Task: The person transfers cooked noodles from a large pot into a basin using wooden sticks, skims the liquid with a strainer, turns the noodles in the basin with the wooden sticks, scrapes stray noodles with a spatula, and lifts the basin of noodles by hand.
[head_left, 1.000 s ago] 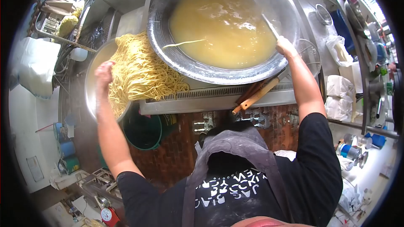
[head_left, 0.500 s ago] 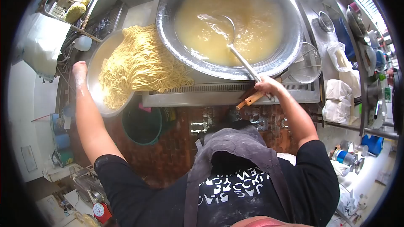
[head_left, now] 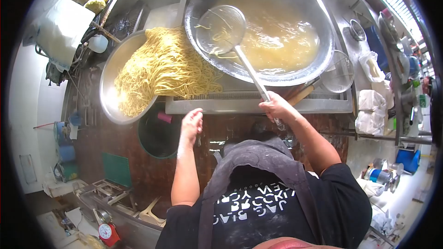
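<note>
My right hand [head_left: 278,107] is wrapped round the handle of a mesh skimmer [head_left: 253,71]. The skimmer's round basket is tilted over the left side of a large steaming pot [head_left: 258,81], with a few noodle strands in it. Cloudy yellowish liquid [head_left: 281,37] fills the pot. My left hand [head_left: 192,122] hangs in front of the stove's edge, its fingers curled together; whether anything is between them is too small to tell. A big heap of yellow noodles [head_left: 161,64] lies in a metal bowl [head_left: 109,87] and spills onto the stove top.
A second mesh strainer [head_left: 337,71] rests right of the pot, near a wooden handle [head_left: 301,96]. Below the noodles stands a dark green bin [head_left: 157,133]. White wrapped packs [head_left: 370,110] sit on the right shelf. A red scale [head_left: 108,234] is at the lower left.
The skimmer has come up out of the liquid with strands in it and moved left. My left hand has moved from the bowl's far left to the stove's front. The view has shifted slightly.
</note>
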A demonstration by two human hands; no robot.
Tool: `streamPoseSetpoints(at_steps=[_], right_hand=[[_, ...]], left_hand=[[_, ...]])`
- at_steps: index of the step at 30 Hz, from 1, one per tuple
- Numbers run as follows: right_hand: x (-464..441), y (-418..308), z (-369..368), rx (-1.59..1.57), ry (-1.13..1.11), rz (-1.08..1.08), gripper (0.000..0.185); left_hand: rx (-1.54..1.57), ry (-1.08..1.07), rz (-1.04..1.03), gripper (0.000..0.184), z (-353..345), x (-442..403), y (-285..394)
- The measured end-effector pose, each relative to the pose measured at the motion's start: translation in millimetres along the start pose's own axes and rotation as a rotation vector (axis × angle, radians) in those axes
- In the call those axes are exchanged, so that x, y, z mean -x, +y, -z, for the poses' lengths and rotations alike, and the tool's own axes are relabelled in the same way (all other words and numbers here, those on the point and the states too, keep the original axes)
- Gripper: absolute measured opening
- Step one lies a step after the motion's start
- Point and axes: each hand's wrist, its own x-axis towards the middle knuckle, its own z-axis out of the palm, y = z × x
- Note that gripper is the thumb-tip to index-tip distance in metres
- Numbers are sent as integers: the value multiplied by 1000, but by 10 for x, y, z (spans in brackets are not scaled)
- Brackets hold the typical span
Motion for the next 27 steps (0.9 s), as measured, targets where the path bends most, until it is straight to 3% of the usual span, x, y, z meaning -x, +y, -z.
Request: streamPoseSetpoints(at_steps=[4, 5, 6, 8, 11, 12, 17, 18, 19, 20, 22, 23, 27], right_hand=[[30, -335, -570, 221, 40, 117, 32], [-111, -256, -690, 359, 54, 251, 35], [-320, -53, -816, 526, 178, 596, 33], [-248, -473, -947, 636, 129, 486, 26], [-353, -514, -938, 752, 223, 577, 18], [-397, -479, -849, 795, 270, 490, 20], [220, -409, 367, 903, 473, 304, 44], [406, -380, 697, 747, 446, 286, 50], [429, -54, 1172, 752, 459, 393, 53], [913, -591, 1192, 790, 418, 158, 55], [1325, -428, 1764, 862, 455, 235, 60], [1595, -657, 1808, 912, 450, 80, 63], [2091, -790, 2176, 981, 416, -75, 64]], left_hand=[[-95, -107, 90, 32, -118, 76, -218], [-129, -114, 101, 33, -136, 62, -223], [-166, -125, 110, 33, -169, 40, -196], [-208, -137, 77, 33, -260, -7, -49], [-196, -139, 49, 32, -260, -12, 42], [-167, -130, 45, 32, -227, -4, 54], [-108, -57, 43, 31, 77, 198, -232], [-107, -49, 41, 30, 123, 223, -334], [-113, -25, 61, 30, 152, 249, -442], [-120, -22, 84, 30, 185, 239, -566], [-127, -21, 169, 31, 123, 289, -618], [-124, -40, 178, 31, 86, 257, -675], [-157, -92, 195, 32, -59, 83, -720]])
